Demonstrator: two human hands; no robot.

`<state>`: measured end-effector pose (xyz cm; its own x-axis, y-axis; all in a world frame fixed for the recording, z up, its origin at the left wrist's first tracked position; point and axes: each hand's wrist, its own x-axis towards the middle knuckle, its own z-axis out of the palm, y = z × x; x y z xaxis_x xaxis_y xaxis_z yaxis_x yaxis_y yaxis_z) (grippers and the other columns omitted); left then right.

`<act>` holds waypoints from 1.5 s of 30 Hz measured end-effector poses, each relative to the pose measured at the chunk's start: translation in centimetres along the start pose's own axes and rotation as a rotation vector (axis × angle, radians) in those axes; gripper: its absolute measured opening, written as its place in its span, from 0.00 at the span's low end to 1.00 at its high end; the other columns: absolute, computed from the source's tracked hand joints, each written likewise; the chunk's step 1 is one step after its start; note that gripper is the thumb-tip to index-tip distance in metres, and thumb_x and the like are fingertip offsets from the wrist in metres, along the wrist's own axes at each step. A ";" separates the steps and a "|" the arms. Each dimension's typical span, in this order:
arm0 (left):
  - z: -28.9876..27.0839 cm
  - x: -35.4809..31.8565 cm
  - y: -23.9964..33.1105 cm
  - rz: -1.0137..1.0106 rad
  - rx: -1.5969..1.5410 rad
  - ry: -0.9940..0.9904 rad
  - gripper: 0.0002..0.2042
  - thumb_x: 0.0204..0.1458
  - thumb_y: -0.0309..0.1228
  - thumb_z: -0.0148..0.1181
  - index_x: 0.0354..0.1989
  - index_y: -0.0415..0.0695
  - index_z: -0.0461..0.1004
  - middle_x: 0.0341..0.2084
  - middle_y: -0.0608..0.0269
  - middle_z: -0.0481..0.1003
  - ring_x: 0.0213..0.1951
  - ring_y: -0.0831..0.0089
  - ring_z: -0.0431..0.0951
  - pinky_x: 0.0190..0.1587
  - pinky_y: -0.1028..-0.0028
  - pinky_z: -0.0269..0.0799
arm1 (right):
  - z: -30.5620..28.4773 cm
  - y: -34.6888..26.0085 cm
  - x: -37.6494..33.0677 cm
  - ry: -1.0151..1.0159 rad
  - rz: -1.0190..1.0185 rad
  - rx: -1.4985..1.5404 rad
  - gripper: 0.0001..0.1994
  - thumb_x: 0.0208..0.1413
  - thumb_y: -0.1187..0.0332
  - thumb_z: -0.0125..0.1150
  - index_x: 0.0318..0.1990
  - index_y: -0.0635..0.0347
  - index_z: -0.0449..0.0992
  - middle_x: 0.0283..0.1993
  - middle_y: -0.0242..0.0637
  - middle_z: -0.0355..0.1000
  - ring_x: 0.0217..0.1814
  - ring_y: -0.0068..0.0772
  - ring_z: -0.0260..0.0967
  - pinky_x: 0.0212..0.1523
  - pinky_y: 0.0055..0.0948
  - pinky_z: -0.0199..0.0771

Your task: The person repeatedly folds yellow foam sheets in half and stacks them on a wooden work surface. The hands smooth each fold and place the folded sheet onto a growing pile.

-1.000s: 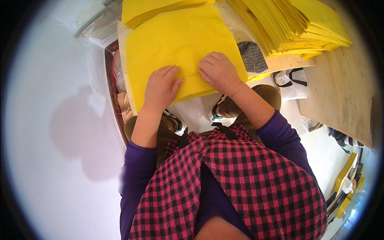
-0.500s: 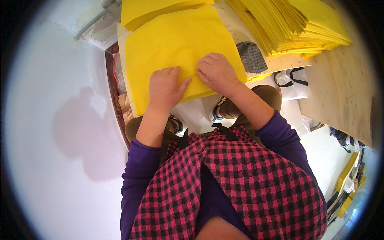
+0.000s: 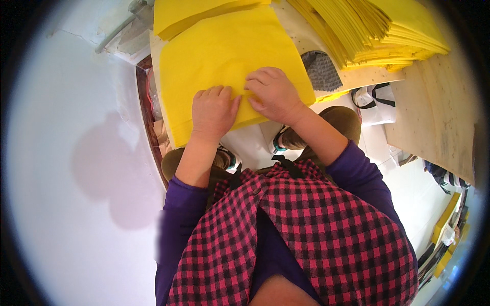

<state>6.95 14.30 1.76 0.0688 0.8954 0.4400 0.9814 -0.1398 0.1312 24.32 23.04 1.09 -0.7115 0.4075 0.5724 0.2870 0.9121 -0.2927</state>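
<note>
Drawing closer together than a second ago, left hand [image 3: 214, 111] and right hand [image 3: 274, 94] rest half-curled on yellow cloth [image 3: 229, 46] at the near-left corner of the tabletop [image 3: 309, 40]; any grip cannot be told. Cloth appears unmoved, so handling seems confined to its near half.

1 fisheye view from the wearer's head, looking steeply down: checked garment [image 3: 311, 229] close, left hand [image 3: 213, 109] and right hand [image 3: 276, 95] farther, by the table's front edge [image 3: 367, 78].

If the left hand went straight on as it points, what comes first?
Past the yellow sheet beneath it, the left hand would probably meet the yellow pile behind; relative heights are unclear.
</note>
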 end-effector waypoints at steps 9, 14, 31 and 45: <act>0.1 -0.2 0.0 -0.021 0.028 -0.045 0.09 0.49 0.38 0.62 0.28 0.45 0.75 0.26 0.60 0.76 0.31 0.59 0.77 0.35 0.62 0.69 | 1.5 0.2 0.6 0.036 -0.057 -0.099 0.06 0.44 0.69 0.59 0.32 0.55 0.73 0.39 0.32 0.71 0.47 0.39 0.68 0.50 0.38 0.67; -0.1 -0.3 0.0 -0.046 0.053 -0.083 0.09 0.49 0.38 0.62 0.30 0.46 0.75 0.30 0.61 0.77 0.37 0.63 0.77 0.39 0.63 0.69 | 1.7 0.2 0.8 0.019 -0.051 -0.094 0.04 0.46 0.70 0.58 0.31 0.55 0.73 0.37 0.33 0.71 0.45 0.39 0.68 0.48 0.37 0.67; -1.1 -5.0 -4.5 0.052 0.127 0.144 0.12 0.45 0.28 0.57 0.40 0.46 0.75 0.41 0.63 0.77 0.46 0.65 0.76 0.49 0.64 0.66 | 1.3 0.1 0.5 0.058 -0.048 -0.022 0.05 0.46 0.71 0.60 0.32 0.56 0.73 0.36 0.33 0.71 0.42 0.40 0.69 0.46 0.38 0.69; -1.7 -6.3 -4.6 0.063 0.115 0.182 0.08 0.41 0.26 0.60 0.33 0.47 0.74 0.33 0.67 0.75 0.37 0.68 0.75 0.40 0.66 0.66 | 1.2 -0.2 -0.2 0.027 -0.043 -0.019 0.04 0.45 0.71 0.60 0.30 0.55 0.74 0.31 0.33 0.68 0.38 0.39 0.67 0.40 0.36 0.70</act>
<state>1.67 8.55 -0.09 0.1078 0.7940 0.5983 0.9909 -0.1350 0.0006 23.61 22.68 0.09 -0.7057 0.3689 0.6048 0.2688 0.9293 -0.2532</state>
